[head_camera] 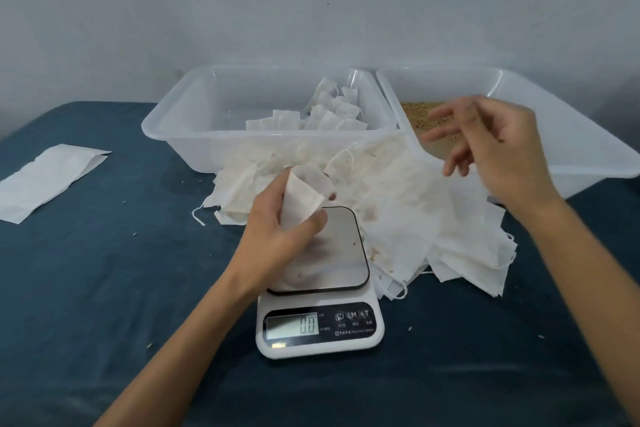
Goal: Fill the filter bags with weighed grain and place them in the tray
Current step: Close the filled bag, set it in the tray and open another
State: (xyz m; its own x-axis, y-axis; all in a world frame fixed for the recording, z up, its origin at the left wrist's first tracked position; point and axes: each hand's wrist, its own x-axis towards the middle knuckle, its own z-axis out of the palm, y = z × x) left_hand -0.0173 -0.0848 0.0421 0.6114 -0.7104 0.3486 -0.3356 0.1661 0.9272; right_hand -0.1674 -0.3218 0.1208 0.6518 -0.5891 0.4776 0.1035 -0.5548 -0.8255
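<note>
Head view | left hand (277, 236) grips open bag (303, 196) above scale (320, 288) | right hand (491, 146) spread, empty, over grain (419, 114) | risk: limp bag mouth folds, spilling grain.

L arm: bare forearm reaches in from lower left, wrist bent | left hand (277, 229): fingers and thumb curled, pinching a bag (300, 199) | R arm: extended from right | right hand (485, 146): raised, fingers loosely spread, holding nothing, slightly blurred
</note>
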